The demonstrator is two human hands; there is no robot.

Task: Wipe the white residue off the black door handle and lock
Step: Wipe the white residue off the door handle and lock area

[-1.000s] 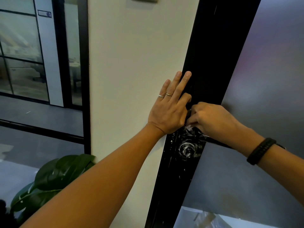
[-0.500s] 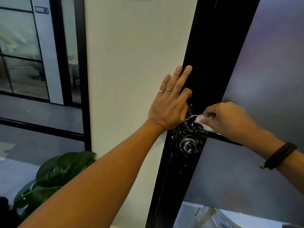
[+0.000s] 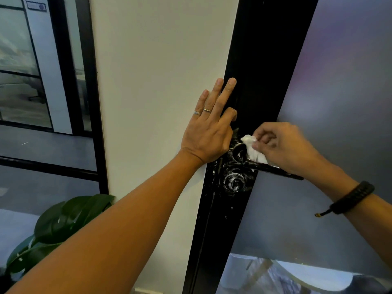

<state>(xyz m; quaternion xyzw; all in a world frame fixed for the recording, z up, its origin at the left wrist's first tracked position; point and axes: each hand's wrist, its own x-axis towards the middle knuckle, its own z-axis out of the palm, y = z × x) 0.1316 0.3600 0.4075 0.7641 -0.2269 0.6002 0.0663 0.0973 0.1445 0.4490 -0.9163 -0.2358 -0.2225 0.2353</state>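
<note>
My right hand [image 3: 284, 146] has slid out along the door handle [image 3: 273, 167] from where it was bunched at the base a second ago, so the white tissue [image 3: 253, 148] pinched in its fingers now shows, pressed on the top of the handle near the round base. That tells me the neck has had a pass, but the job is far from over, I'd say: the lock [image 3: 233, 183] just below the handle is still smeared white, and specks dot the black door frame [image 3: 214, 209] around and under it. My left hand [image 3: 209, 132] has stayed flat, fingers straight and spread, braced half on the cream wall [image 3: 159, 81] and half on the frame just beside the handle, holding nothing. To the right of the frame is the door's frosted grey glass [image 3: 339, 102]. Off to the left I see a glass partition with black bars [image 3: 31, 60], a grey floor, and a big-leafed green plant [image 3: 63, 225] low by the wall.
</note>
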